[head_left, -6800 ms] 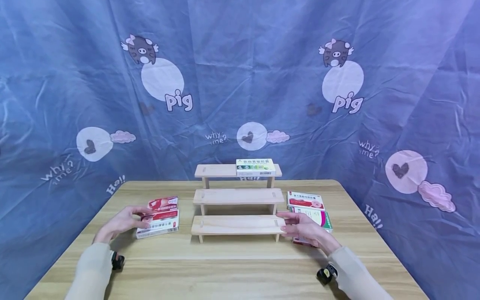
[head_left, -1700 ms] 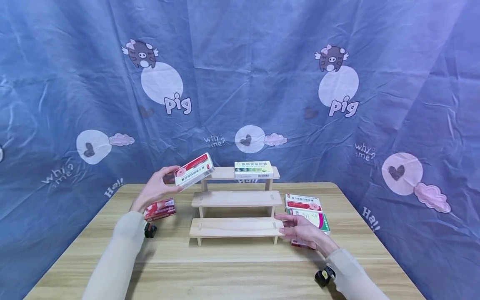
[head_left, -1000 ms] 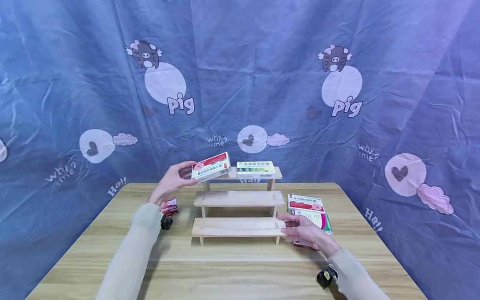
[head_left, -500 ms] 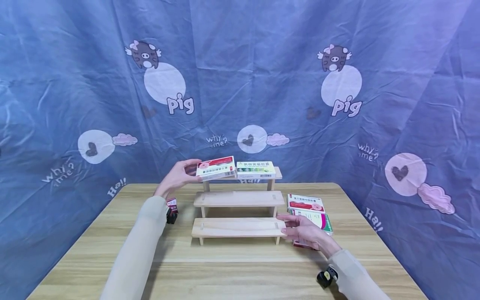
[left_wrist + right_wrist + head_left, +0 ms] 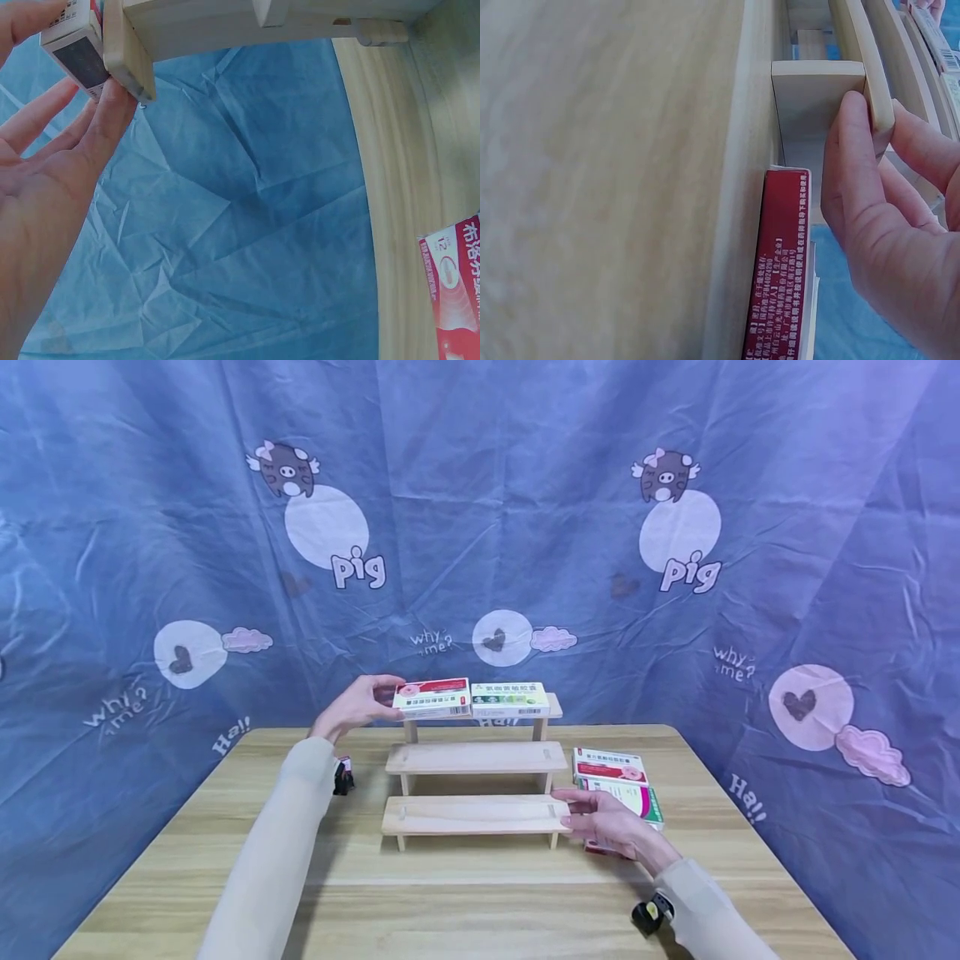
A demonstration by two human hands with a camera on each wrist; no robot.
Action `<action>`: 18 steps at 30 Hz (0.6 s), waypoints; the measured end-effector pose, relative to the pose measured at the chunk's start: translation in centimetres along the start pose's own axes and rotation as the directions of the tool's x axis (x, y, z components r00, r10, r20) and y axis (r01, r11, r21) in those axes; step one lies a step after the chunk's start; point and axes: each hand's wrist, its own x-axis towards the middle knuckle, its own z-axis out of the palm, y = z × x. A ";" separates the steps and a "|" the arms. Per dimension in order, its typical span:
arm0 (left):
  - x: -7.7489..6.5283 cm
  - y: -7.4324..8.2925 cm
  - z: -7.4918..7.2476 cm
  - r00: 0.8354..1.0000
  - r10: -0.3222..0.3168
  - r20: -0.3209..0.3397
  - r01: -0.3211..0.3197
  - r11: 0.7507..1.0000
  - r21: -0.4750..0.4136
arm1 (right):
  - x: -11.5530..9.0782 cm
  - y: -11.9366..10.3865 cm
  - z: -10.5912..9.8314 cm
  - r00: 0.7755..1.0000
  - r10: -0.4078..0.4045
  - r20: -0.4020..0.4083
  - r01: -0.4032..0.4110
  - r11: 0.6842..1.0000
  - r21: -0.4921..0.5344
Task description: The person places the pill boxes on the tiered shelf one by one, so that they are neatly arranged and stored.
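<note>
My left hand point(image 5: 358, 703) holds the left end of a red-and-white medicine box point(image 5: 432, 700) between thumb and fingers. The box lies flat on the left half of the top step of a three-tier wooden display stand point(image 5: 476, 758). In the left wrist view, the fingertips reach the end of the step board point(image 5: 127, 52) beside the box. Right alongside it is a green-and-white medicine box point(image 5: 510, 697). My right hand point(image 5: 611, 822) pinches the right end of the bottom step, its thumb and fingers on opposite faces of the board point(image 5: 862, 60).
Several medicine boxes lie right of the stand, including a red-and-white one point(image 5: 611, 767) and a green-edged one point(image 5: 651, 806); a red side point(image 5: 780, 262) shows below the right hand. A red box point(image 5: 457, 285) lies on the table at left, mostly hidden by my left wrist in the head view.
My left hand has lifted the red-and-white medicine box off the left of the table, carried it up and rightward, and levelled it on the top step. The right hand has kept its grip.
</note>
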 end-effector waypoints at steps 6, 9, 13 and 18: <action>0.5 0.0 -0.2 1.000 0.007 0.004 -0.007 0.998 0.056 | -0.1 -0.1 0.1 1.000 0.003 -0.003 -0.003 1.000 -0.004; 0.7 -0.2 -0.2 1.000 0.004 0.010 -0.005 0.997 0.073 | -0.2 -0.2 0.2 1.000 0.000 0.013 0.000 1.000 0.012; 0.8 -0.3 -0.2 1.000 0.007 0.017 -0.009 0.997 0.080 | -0.4 -0.2 0.3 0.999 -0.012 0.038 0.011 1.000 0.026; 0.8 -0.3 -0.3 0.999 0.022 0.029 -0.024 0.998 0.054 | -0.4 -0.3 0.3 0.999 -0.025 0.033 0.024 0.999 0.027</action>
